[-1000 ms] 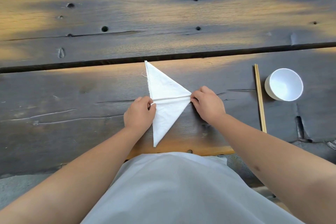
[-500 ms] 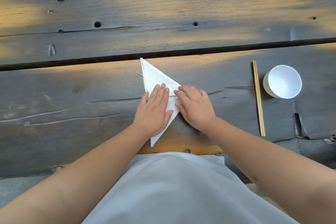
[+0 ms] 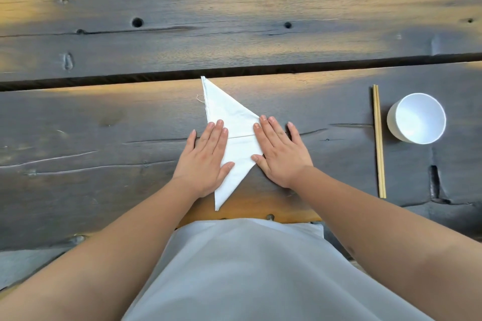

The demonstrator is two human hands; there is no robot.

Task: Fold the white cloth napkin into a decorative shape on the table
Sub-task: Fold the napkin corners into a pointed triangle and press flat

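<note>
Both hands, left (image 3: 206,157) and right (image 3: 280,154), lie open-fingered, flat on the napkin (image 3: 234,117); pressing outward along its crease should set the fold sharply.

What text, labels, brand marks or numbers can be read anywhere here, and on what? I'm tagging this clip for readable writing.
None: no word, number, label or sign is readable in this view.
white napkin: plain cloth, only a loose thread at its left edge.
white cup: blank inside and on its wall.
chopsticks: bare wood, no print.
wooden table: only knots, holes and cracks.
</note>
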